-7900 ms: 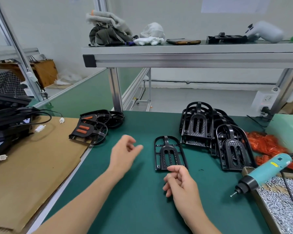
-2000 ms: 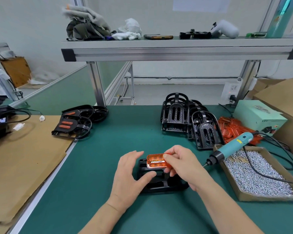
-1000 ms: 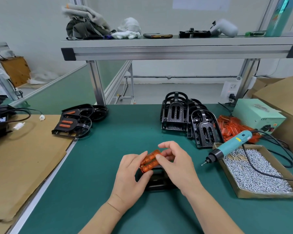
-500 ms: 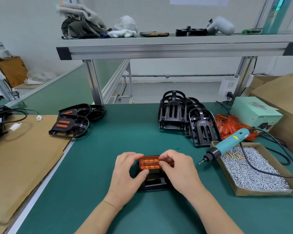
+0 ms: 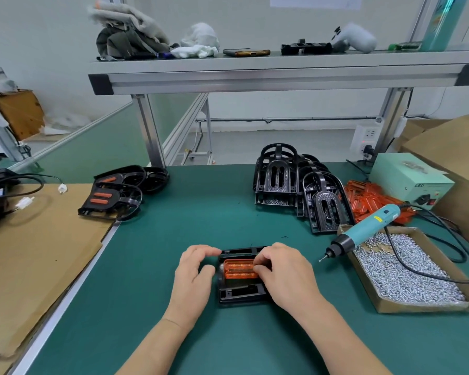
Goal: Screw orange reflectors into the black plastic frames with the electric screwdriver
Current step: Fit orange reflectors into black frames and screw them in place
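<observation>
A black plastic frame [image 5: 241,292] lies on the green mat in front of me. An orange reflector [image 5: 238,269] sits in its middle. My left hand [image 5: 194,277] grips the frame's left side, thumb by the reflector, fingers curled over the far edge. My right hand [image 5: 284,274] pinches the reflector's right end against the frame. The teal electric screwdriver [image 5: 363,234] rests on the rim of the screw box [image 5: 406,266] to the right, tip pointing left.
A pile of black frames [image 5: 298,190] and loose orange reflectors [image 5: 371,201] lie at the back right by a pale green power box [image 5: 409,180]. Finished frames [image 5: 114,193] sit at the back left beside brown cardboard [image 5: 33,255]. A shelf [image 5: 282,71] spans overhead.
The orange reflector has gone from held above the frame to seated down in its middle. Both hands have lowered with it and stay on the frame.
</observation>
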